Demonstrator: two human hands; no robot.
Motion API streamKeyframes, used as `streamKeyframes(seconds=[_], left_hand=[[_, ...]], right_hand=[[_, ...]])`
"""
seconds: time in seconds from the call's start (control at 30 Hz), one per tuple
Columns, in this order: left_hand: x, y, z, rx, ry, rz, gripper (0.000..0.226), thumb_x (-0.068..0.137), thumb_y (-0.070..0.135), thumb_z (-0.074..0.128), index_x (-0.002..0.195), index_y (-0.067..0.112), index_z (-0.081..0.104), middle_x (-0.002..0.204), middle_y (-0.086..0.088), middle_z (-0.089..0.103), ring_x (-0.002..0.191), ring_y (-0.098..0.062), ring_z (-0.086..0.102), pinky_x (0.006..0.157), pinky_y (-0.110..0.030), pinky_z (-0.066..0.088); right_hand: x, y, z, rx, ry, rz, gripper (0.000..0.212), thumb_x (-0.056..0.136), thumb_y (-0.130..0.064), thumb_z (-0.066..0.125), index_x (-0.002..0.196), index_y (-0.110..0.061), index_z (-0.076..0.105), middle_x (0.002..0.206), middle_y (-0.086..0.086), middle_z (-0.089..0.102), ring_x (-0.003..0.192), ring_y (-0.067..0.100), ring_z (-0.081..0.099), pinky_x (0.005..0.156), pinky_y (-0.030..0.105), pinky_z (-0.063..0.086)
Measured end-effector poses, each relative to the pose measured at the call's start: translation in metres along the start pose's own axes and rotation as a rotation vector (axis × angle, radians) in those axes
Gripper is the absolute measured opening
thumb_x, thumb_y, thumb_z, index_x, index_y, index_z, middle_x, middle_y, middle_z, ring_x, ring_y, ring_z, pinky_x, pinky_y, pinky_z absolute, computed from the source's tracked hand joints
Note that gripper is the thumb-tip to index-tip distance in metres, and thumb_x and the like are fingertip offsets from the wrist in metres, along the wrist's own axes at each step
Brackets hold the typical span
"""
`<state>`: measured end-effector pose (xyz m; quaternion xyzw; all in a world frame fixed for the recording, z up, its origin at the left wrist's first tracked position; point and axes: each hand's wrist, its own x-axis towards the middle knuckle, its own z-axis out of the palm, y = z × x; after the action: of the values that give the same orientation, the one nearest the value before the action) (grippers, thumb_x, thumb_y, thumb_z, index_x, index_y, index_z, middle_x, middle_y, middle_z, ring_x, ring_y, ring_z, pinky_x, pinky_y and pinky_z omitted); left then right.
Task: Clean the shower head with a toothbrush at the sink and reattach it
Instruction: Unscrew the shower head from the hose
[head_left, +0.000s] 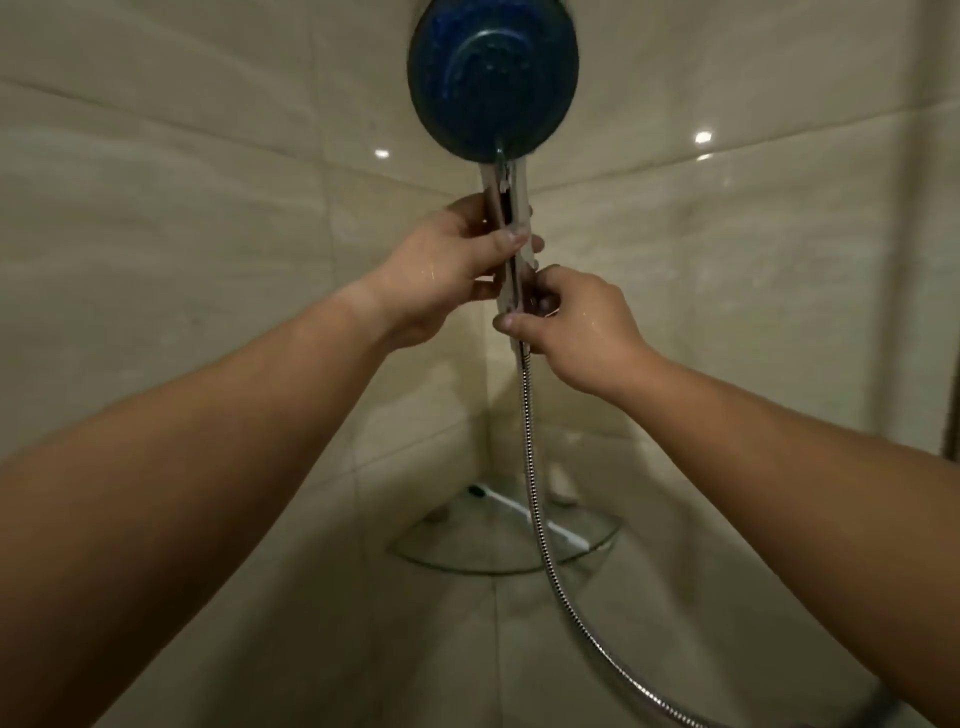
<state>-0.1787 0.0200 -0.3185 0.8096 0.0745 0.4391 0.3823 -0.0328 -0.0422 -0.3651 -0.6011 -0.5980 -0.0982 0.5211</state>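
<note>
We are gripping the handle (506, 208) with the left hand (441, 270) and pinching the hose (532, 467) nut with the right hand (576, 322), risking cross-threading through wet fingers slipping.

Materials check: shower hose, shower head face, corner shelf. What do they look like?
Shower hose: looks like metal, a ribbed, bright silver spiral with glints. Shower head face: dark blue, matte, likely plastic or rubber; too blurred to be sure. Its handle, where both hands have their grip, is shiny chrome; metal or plated plastic, cannot tell. Corner shelf: clear glass, since the tiles show through it.
</note>
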Motion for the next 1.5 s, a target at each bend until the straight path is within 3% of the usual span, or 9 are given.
streamKeyframes(seconds=[0.27,0.47,0.57,0.67,0.87,1.03,1.17,1.3,1.5], left_hand=[[-0.084,-0.055,-0.022,0.032,0.047,-0.117,0.014,0.104,0.01,0.058,0.118,0.012,0.058,0.11,-0.007,0.071,0.104,-0.027,0.072,0.1,-0.046,0.058],[-0.124,-0.093,-0.033,0.056,0.042,-0.172,0.018,0.104,0.009,0.058,0.121,0.006,0.056,0.112,-0.012,0.068,0.105,-0.025,0.071,0.101,-0.043,0.058],[-0.138,-0.107,-0.028,0.079,0.04,-0.236,0.021,0.105,0.009,0.056,0.125,0.003,0.054,0.114,-0.016,0.067,0.105,-0.024,0.071,0.099,-0.038,0.058],[-0.148,-0.117,-0.017,0.128,0.07,-0.306,0.019,0.106,0.01,0.055,0.125,0.006,0.054,0.116,-0.014,0.07,0.108,-0.021,0.071,0.1,-0.034,0.057],[-0.165,-0.122,0.004,0.215,0.21,-0.409,0.026,0.103,0.016,0.062,0.128,0.008,0.058,0.122,-0.013,0.07,0.118,-0.022,0.067,0.106,-0.035,0.05],[-0.184,-0.123,0.009,0.192,0.313,-0.488,0.015,0.105,0.012,0.059,0.12,0.014,0.059,0.118,-0.01,0.071,0.11,-0.018,0.071,0.098,-0.034,0.058],[-0.199,-0.124,0.008,0.167,0.372,-0.558,0.031,0.104,0.008,0.059,0.134,0.005,0.053,0.122,-0.011,0.068,0.115,-0.019,0.069,0.091,-0.03,0.06],[-0.205,-0.127,0.004,0.106,0.354,-0.631,0.037,0.103,0.007,0.06,0.138,0.002,0.051,0.121,-0.008,0.069,0.121,-0.022,0.067,0.102,-0.037,0.057],[-0.202,-0.133,-0.002,0.109,0.298,-0.657,0.033,0.101,0.007,0.062,0.133,0.004,0.055,0.126,-0.009,0.07,0.124,-0.021,0.066,0.111,-0.041,0.051]], right_hand=[[-0.06,0.007,0.071,0.018,-0.163,0.04,0.035,0.075,-0.04,0.083,0.103,-0.026,0.067,0.088,-0.006,0.068,0.08,0.012,0.062,0.065,0.018,0.043],[-0.095,0.016,0.114,0.071,-0.236,0.103,0.037,0.074,-0.037,0.084,0.106,-0.026,0.068,0.085,-0.009,0.066,0.077,0.009,0.061,0.064,0.015,0.042],[-0.113,0.026,0.128,0.127,-0.277,0.153,0.027,0.076,-0.031,0.084,0.095,-0.029,0.065,0.08,-0.006,0.064,0.071,0.01,0.06,0.063,0.021,0.044],[-0.127,0.038,0.137,0.136,-0.31,0.172,0.029,0.077,-0.029,0.083,0.1,-0.027,0.066,0.075,-0.01,0.06,0.068,0.008,0.056,0.06,0.024,0.041],[-0.143,0.06,0.147,0.235,-0.428,0.195,0.033,0.082,-0.022,0.078,0.113,-0.019,0.065,0.081,-0.011,0.064,0.079,0.012,0.063,0.069,0.027,0.046],[-0.16,0.069,0.16,0.326,-0.509,0.223,0.039,0.088,-0.014,0.072,0.126,-0.014,0.063,0.09,-0.004,0.069,0.092,0.019,0.067,0.088,0.034,0.053],[-0.175,0.077,0.174,0.33,-0.593,0.215,0.039,0.092,-0.017,0.068,0.13,-0.008,0.061,0.075,-0.011,0.058,0.079,0.012,0.057,0.073,0.021,0.041],[-0.184,0.083,0.186,0.363,-0.731,0.233,0.036,0.097,-0.014,0.062,0.132,-0.008,0.058,0.091,-0.008,0.061,0.082,0.007,0.056,0.068,0.016,0.038],[-0.179,0.092,0.207,0.528,-0.771,0.378,0.039,0.098,-0.01,0.059,0.136,-0.006,0.055,0.102,0.005,0.067,0.097,0.015,0.06,0.097,0.031,0.045]])
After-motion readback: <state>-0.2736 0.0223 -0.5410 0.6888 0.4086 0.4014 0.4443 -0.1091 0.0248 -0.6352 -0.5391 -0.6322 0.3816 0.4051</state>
